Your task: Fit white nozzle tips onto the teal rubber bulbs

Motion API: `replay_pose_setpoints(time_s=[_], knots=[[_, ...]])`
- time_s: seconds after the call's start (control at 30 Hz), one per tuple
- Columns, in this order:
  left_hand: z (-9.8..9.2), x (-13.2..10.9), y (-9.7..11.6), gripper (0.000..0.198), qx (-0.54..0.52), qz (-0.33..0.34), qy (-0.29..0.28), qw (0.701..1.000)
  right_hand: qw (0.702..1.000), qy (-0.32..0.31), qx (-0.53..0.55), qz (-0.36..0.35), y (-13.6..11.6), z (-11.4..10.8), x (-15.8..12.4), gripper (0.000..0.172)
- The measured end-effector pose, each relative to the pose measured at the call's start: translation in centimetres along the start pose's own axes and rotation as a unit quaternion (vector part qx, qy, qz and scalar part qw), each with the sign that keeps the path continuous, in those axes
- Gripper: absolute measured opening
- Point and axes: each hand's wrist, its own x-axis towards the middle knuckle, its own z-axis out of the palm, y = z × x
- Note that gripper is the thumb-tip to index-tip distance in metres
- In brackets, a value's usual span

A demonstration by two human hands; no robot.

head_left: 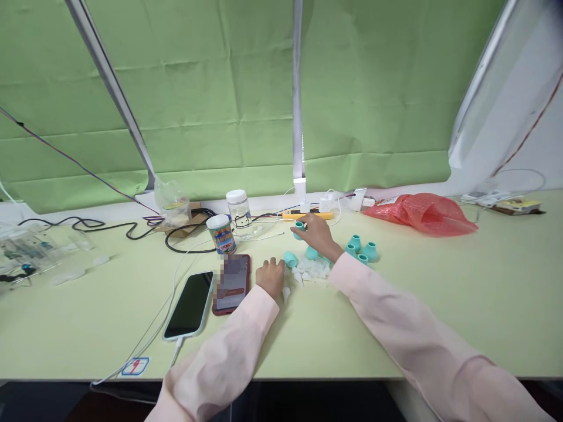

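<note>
My right hand [317,233] pinches a small teal, bulb-shaped piece with an open neck [299,229], held up above the table. Just below it, another teal piece [290,259] lies on its side beside a pile of white, translucent scraps [310,270]. My left hand [271,278] rests by the pile's left side, fingers curled; whatever may be in them is hidden. One more teal piece [312,252] sits at the back of the pile, partly behind my right hand. Several others stand in a group [370,252] to the right of my right wrist.
Two phones, one dark-screened [190,306] and one lit [232,284], lie left of my left hand. Behind them stand a labelled tub [221,234] and a clear jar [240,212]. Cables [171,287] cross the left side. Red bubble wrap [424,214] lies at the back right.
</note>
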Motion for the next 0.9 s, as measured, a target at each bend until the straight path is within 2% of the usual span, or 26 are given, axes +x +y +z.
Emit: replay_pose_setpoints(time_s=[0.03, 0.13, 0.23, 0.3, 0.37, 0.47, 0.57, 0.67, 0.77, 0.9], knots=[[0.0, 0.0, 0.0, 0.026, 0.001, 0.003, -0.008, 1.0, 0.998, -0.04, -0.05, 0.015, 0.1, 0.7, 0.5, 0.03], [0.1, 0.0, 0.0, 0.026, 0.0, 0.003, -0.011, 1.0, 0.992, -0.086, -0.089, 0.026, 0.5, 2.7, 1.0, 0.026], [-0.1, -0.1, 0.3, 0.026, -0.017, 0.019, 0.036, 0.999, 0.989, -0.107, -0.105, 0.011, 0.5, 3.4, 0.4, 0.021], [-0.2, -0.3, 0.5, 0.026, -0.042, 0.057, 0.071, 0.995, 0.987, -0.11, -0.114, -0.006, 0.1, 2.9, 0.0, 0.023], [-0.4, -0.5, 0.6, 0.023, -0.063, 0.1, 0.08, 0.99, 0.988, -0.101, -0.117, -0.024, -0.4, 1.8, -0.4, 0.029], [-0.4, -0.6, 0.6, 0.016, -0.065, 0.137, 0.051, 0.987, 0.987, -0.1, -0.107, -0.058, -0.3, -0.5, -1.6, 0.028], [-0.2, -0.7, 0.5, 0.017, -0.05, 0.151, 0.02, 0.987, 0.976, -0.158, -0.092, -0.122, 1.0, -2.1, -4.1, 0.02], [0.0, -0.7, 0.7, 0.017, -0.051, 0.18, -0.003, 0.982, 0.965, -0.188, -0.116, -0.14, 2.6, -2.2, -7.2, 0.02], [0.1, -0.6, 0.9, 0.018, -0.068, 0.2, -0.012, 0.977, 0.961, -0.192, -0.136, -0.144, 3.4, -1.3, -9.1, 0.021], [0.2, -0.3, 1.0, 0.018, -0.151, 0.208, 0.051, 0.965, 0.969, -0.158, -0.118, -0.149, 3.2, -0.6, -9.4, 0.021]])
